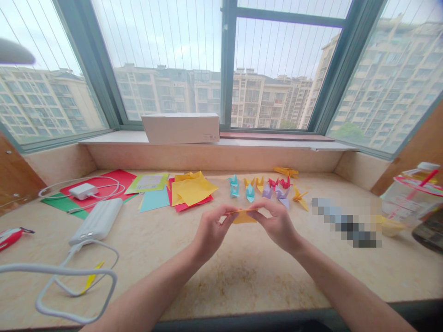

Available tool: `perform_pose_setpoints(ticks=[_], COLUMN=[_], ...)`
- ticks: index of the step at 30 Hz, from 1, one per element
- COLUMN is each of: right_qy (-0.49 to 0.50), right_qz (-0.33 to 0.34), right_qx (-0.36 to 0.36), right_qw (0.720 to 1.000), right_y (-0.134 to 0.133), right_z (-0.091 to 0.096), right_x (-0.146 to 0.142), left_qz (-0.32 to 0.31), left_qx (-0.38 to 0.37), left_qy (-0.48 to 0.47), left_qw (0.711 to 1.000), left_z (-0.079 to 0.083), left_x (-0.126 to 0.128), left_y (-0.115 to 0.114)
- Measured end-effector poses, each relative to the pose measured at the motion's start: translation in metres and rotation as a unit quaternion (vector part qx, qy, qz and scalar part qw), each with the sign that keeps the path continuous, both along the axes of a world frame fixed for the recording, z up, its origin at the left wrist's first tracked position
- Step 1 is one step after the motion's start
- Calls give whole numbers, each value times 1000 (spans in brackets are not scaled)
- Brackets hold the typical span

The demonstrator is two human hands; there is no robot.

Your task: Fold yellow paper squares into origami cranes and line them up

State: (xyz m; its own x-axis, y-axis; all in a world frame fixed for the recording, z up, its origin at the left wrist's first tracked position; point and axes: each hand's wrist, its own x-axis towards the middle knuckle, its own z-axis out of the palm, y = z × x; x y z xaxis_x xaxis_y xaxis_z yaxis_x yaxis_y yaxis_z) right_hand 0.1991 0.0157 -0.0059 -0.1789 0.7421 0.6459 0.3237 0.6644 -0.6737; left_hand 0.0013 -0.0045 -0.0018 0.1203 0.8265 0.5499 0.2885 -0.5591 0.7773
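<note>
A folded orange-yellow paper (244, 216) is held just above the stone desk (221, 272) between both hands. My left hand (212, 231) pinches its left end with fingers closed. My right hand (275, 222) pinches its right end the same way. Beyond the hands stands a row of several small folded paper cranes (266, 188) in blue, yellow, purple, red and orange. A loose stack of coloured paper sheets (188, 190) lies to the left of them.
A white power bank (97, 221) with looping white cables (74, 276) and a charger (82, 190) lie at left. A white box (181, 127) sits on the window sill. A clear plastic cup with a red straw (411, 196) stands at right.
</note>
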Motion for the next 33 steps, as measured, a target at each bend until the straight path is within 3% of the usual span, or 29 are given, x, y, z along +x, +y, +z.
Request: perform_pose_setpoints(ticks=[6, 12, 18, 23, 33], right_qy=[14, 32, 48, 48, 110], right_qz=[30, 41, 31, 35, 72], right_qx=[39, -36, -118, -145, -183], right_qw=[999, 998, 991, 988, 974], right_y=[-1, 1, 1, 1, 1], right_z=[4, 11, 9, 7, 9], right_x=[4, 8, 5, 4, 4], left_qz=[0, -32, -70, -91, -109], left_qx=[36, 10, -74, -130, -155], left_qy=[16, 27, -18, -6, -38], left_qw=[999, 999, 995, 987, 981], left_z=[1, 5, 1, -4, -4], left_x=[-3, -4, -1, 1, 1], left_y=[-1, -1, 1, 3, 3])
